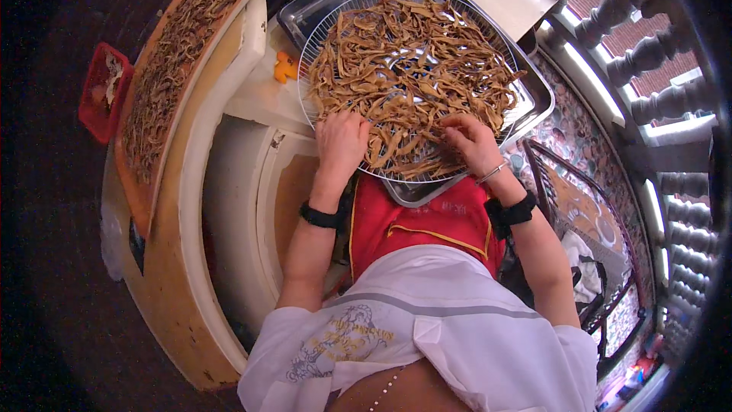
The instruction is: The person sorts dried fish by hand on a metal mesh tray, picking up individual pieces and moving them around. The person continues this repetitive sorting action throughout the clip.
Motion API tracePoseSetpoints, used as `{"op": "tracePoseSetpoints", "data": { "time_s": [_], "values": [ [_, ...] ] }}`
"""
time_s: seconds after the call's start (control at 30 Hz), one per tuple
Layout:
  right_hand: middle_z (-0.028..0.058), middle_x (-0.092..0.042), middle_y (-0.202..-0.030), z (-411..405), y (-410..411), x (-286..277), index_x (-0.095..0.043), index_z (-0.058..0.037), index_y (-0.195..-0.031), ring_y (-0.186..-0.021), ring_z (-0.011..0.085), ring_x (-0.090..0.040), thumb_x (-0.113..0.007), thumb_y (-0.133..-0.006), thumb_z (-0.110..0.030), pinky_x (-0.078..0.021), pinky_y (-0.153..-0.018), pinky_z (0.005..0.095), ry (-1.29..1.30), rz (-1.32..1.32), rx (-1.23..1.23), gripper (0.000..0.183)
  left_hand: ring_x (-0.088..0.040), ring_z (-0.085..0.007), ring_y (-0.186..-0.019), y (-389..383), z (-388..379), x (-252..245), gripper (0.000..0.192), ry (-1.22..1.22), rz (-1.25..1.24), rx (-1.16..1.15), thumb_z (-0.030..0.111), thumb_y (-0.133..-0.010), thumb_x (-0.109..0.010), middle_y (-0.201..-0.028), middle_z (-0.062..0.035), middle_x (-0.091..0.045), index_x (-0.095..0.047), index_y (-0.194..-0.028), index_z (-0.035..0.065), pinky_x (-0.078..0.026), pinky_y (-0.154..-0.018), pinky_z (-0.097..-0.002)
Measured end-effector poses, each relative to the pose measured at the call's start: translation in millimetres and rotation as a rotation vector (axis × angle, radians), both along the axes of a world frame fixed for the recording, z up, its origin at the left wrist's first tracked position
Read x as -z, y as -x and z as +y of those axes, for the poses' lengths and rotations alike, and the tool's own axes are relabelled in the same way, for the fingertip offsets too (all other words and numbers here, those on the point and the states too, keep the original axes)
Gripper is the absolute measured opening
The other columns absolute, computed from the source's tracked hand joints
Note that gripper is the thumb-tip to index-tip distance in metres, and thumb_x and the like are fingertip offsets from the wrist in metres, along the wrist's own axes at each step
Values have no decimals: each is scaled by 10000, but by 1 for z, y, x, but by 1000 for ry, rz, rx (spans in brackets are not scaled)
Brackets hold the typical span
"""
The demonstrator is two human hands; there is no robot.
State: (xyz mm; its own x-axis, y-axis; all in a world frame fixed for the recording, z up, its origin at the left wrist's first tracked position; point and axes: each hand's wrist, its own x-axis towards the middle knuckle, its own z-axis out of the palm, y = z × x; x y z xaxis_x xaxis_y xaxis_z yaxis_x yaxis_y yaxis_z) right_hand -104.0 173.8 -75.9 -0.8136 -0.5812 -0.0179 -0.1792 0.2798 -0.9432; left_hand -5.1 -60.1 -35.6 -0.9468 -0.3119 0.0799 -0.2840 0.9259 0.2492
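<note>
Brown dried strips, curled and leathery, cover a round wire rack. Beneath the rack is a rectangular metal tray, whose near corner juts out over my lap. At the rack's near left edge, my left hand rests palm down with its fingertips among the strips; what they grip is hidden. My right hand is over the near right part of the rack. Its fingers are bent down at the strips, and I cannot tell whether one is held.
To the left, an orange tray of thin dried shreds lies on a worn cabinet. Near it are a red plastic basket and an orange toy-like figure. A folding chair and a balustrade stand at right.
</note>
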Motion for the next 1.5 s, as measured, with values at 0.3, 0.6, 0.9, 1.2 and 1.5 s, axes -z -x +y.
{"op": "tracePoseSetpoints", "data": {
  "time_s": [0.3,0.6,0.9,1.2,1.5],
  "values": [
    [162,-576,-978,-11,21,-1,-605,-37,-1010,-881,312,-568,-561,-784,-96,-463,-777,358,-164,202,87,238,-550,-275,-890,-1,8,7,178,44,93,111,225,-818,-581,-891,-89,-608,-639,-920,91,-396,-761,-419],
    [61,-504,-1252,-29,26,23,-585,-138,-1110,-1095,326,-462,-536,-805,-129,-373,-914,428,-524,694,-66,309,-553,-268,-862,-10,8,6,230,-129,164,139,223,-818,-580,-885,-76,-621,-615,-993,78,-386,-767,-407],
    [28,-567,-1171,-41,28,16,-612,-135,-1076,-1145,271,-441,-586,-812,-202,-350,-918,421,-450,633,53,273,-556,-247,-840,-12,15,1,186,-232,292,162,197,-798,-597,-847,-48,-617,-621,-953,96,-382,-749,-392],
    [54,-617,-830,-27,-27,-52,-568,-6,-934,-775,112,-574,-600,-813,-36,-465,-724,260,88,-122,-41,129,-567,-252,-868,0,42,-8,228,-322,478,350,163,-778,-627,-869,-61,-606,-606,-993,91,-400,-768,-389],
    [83,-611,-867,0,-44,-56,-562,-14,-960,-815,158,-584,-585,-816,-35,-467,-733,286,98,-88,-75,147,-609,-293,-769,-12,68,-1,145,-797,188,268,106,-825,-581,-835,-131,-619,-590,-955,44,-470,-648,-370]
  ]
}}
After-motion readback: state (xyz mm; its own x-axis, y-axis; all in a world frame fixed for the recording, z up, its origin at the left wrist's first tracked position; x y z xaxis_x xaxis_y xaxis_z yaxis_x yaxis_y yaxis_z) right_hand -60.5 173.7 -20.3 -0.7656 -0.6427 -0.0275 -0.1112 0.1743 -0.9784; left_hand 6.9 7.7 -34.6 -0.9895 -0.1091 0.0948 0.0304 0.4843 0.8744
